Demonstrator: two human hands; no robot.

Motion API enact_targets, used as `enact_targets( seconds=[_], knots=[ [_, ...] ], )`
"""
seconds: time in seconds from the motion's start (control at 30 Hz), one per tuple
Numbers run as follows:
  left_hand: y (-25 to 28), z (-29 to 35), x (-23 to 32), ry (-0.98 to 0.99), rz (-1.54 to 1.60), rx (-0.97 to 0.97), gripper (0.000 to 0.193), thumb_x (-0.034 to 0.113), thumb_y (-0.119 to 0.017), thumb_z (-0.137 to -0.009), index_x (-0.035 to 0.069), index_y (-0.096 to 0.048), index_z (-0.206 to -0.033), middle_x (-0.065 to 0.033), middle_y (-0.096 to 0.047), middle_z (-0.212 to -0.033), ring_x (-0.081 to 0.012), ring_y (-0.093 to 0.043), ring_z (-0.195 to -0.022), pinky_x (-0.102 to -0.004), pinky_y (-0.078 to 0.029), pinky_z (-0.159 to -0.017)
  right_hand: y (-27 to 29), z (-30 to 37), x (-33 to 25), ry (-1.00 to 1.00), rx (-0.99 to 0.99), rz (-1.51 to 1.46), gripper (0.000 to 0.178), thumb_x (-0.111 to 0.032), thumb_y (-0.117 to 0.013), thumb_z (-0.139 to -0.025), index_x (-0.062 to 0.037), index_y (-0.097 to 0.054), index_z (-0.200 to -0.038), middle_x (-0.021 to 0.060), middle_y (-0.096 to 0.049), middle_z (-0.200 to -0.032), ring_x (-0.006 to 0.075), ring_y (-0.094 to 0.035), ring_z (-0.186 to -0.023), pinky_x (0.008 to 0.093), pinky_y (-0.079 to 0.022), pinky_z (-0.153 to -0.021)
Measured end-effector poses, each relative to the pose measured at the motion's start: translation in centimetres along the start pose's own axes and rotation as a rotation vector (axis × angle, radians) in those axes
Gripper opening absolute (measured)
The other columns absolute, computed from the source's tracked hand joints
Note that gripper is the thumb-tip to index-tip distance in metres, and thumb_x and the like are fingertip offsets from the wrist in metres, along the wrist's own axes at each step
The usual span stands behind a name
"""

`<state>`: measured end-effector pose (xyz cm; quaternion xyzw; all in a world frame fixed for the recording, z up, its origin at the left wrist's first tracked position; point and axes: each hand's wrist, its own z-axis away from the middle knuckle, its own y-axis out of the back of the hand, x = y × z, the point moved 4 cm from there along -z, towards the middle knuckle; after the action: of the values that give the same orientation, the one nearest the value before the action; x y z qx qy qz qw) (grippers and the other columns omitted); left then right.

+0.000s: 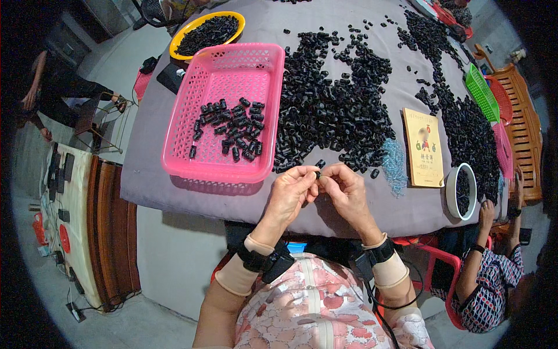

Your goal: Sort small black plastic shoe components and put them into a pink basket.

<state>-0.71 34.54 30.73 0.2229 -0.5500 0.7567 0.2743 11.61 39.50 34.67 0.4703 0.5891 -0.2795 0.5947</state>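
Near the front edge of the table, my left hand point(290, 191) and my right hand point(346, 189) meet fingertip to fingertip. Both are closed in a pinch around a small black plastic piece point(317, 174), mostly covered by the fingers. Just beyond them spreads a big heap of loose black cylindrical plastic pieces point(331, 110). To the left of my hands stands a pink plastic basket point(222, 170) with perforated walls. Several black pieces point(235, 128), which look like short cylinders, lie in it.
A yellow bowl point(242, 23) of black parts sits at the far left. Right of the heap are clear bluish bits point(394, 168), a yellow booklet point(422, 148), a white bowl point(474, 185) and another black heap point(471, 128). A person point(494, 279) works at the right.
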Motion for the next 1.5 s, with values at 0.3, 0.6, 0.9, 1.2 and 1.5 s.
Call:
enact_targets(
  seconds=[0.3, 0.6, 0.9, 1.2, 1.5],
  knots=[
    [0.0, -0.1, 0.0, -0.006, -0.004, -0.003, 0.016, 0.010, -0.056, -0.090, 0.001, -0.059, -0.102, -0.0047, -0.058, -0.071, -0.0110, -0.054, -0.059, -0.0214, -0.042, -0.049, 0.0, 0.1, -0.5, 0.042, 0.000, 0.054, 0.005, -0.001, -0.058, -0.080, -0.0013, -0.057, -0.084, 0.0072, -0.058, -0.074, 0.0145, -0.057, -0.063, 0.0264, -0.045, -0.056],
    [0.3, -0.2, -0.1, -0.012, 0.005, 0.002, 0.016, 0.011, -0.055, -0.090, 0.002, -0.059, -0.103, -0.0060, -0.060, -0.077, -0.0108, -0.056, -0.061, -0.0212, -0.044, -0.050, -0.4, -0.1, -3.8, 0.426, 0.014, 0.450, 0.007, 0.001, -0.059, -0.076, -0.0013, -0.059, -0.082, 0.0108, -0.057, -0.076, 0.0252, -0.060, -0.070, 0.0310, -0.047, -0.058],
    [0.0, 0.0, 0.0, 0.008, 0.017, 0.016, 0.016, 0.011, -0.056, -0.090, 0.002, -0.058, -0.103, -0.0080, -0.062, -0.082, -0.0112, -0.055, -0.061, -0.0217, -0.044, -0.050, 1.2, -4.9, -1.2, 0.377, 0.183, 0.700, 0.007, -0.005, -0.063, -0.075, -0.0044, -0.058, -0.080, 0.0090, -0.055, -0.081, 0.0276, -0.053, -0.076, 0.0376, -0.043, -0.064],
    [0.0, 0.1, 0.0, 0.007, -0.007, 0.023, 0.017, 0.011, -0.056, -0.090, 0.002, -0.058, -0.104, -0.0089, -0.061, -0.082, -0.0114, -0.055, -0.061, -0.0221, -0.043, -0.050, 1.3, -5.3, 0.2, 0.331, 0.094, 0.854, 0.010, -0.007, -0.063, -0.072, -0.0066, -0.062, -0.082, 0.0081, -0.053, -0.084, 0.0273, -0.052, -0.080, 0.0381, -0.043, -0.067],
    [0.1, 0.0, -0.1, 0.006, 0.017, 0.005, 0.016, 0.011, -0.056, -0.090, 0.003, -0.058, -0.104, -0.0091, -0.061, -0.083, -0.0116, -0.055, -0.062, -0.0219, -0.042, -0.050, 1.3, -5.0, -1.2, 0.333, 0.099, 0.790, 0.015, -0.010, -0.068, -0.070, -0.0077, -0.064, -0.085, 0.0069, -0.053, -0.084, 0.0265, -0.050, -0.082, 0.0383, -0.040, -0.070]
  ],
)
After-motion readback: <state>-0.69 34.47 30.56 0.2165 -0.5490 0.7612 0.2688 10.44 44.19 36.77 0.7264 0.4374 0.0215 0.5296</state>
